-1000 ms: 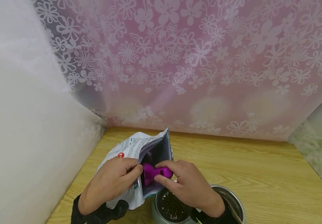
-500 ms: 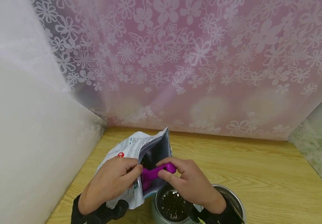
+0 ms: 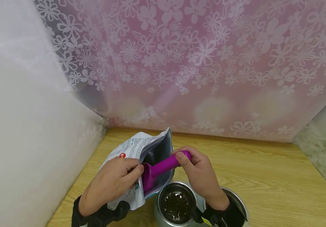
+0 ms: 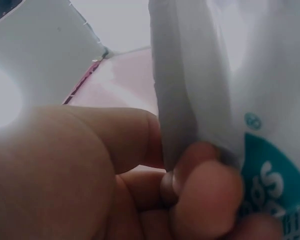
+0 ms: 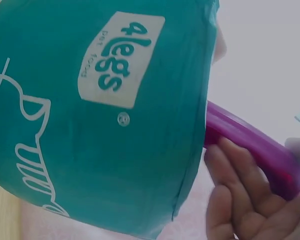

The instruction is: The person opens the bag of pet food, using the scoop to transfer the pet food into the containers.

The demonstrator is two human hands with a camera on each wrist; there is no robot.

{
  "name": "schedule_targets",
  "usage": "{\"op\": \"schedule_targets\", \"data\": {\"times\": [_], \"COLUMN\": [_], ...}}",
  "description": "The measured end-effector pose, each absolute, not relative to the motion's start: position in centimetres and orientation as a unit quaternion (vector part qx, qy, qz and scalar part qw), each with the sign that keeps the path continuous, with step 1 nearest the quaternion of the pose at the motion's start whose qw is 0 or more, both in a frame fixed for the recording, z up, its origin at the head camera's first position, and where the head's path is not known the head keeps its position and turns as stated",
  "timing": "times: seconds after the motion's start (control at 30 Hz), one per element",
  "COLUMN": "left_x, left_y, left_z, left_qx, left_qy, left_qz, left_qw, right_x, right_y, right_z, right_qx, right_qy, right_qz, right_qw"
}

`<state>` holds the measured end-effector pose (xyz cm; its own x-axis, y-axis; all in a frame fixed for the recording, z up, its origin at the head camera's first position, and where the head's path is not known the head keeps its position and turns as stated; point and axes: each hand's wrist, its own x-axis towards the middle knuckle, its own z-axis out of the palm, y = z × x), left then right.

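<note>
A pet food bag point(image 3: 133, 149), white with print on one side and teal on the other, leans with its mouth facing right. My left hand point(image 3: 113, 183) pinches the near edge of that mouth; the left wrist view shows thumb and fingers on the folded edge of the bag point(image 4: 190, 65). My right hand point(image 3: 202, 176) grips the end of a purple scoop point(image 3: 164, 166). The scoop's cup is just inside the bag mouth, its handle sticking out up and to the right. In the right wrist view, fingers support the scoop handle point(image 5: 255, 145) from below.
Below the bag mouth stands a steel bowl point(image 3: 190, 194) with dark kibble point(image 3: 176, 206) in it. A second steel bowl point(image 3: 240, 200) sits to its right, partly behind my right forearm. A flowered pink curtain point(image 3: 180, 78) closes off the back of the wooden table point(image 3: 265, 170).
My right hand has moved up and right, drawing the scoop partway out of the bag, so more of its handle shows. The kibble bowl is less covered. My left hand stays on the bag.
</note>
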<state>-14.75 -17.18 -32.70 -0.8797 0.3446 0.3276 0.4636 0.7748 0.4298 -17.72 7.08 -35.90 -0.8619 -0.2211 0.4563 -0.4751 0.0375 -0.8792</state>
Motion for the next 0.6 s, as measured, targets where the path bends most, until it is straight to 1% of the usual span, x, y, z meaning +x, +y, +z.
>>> {"op": "schedule_targets", "data": {"times": [0.23,0.6], "left_x": [-14.8,-14.8], "left_y": [-17.2,-17.3], "left_z": [-32.6,-32.6], "left_qx": [-0.216,-0.217], "left_qy": [-0.935,-0.935], "left_qz": [-0.26,-0.26], "left_qw": [0.104,0.106], "right_x": [-18.3,-18.8], "right_y": [7.9,9.1], "right_z": [-35.4,-34.9], "right_qx": [0.195,0.172], "right_qy": [-0.698,-0.626], "right_qz": [0.669,0.733], "right_qw": [0.165,0.202]}}
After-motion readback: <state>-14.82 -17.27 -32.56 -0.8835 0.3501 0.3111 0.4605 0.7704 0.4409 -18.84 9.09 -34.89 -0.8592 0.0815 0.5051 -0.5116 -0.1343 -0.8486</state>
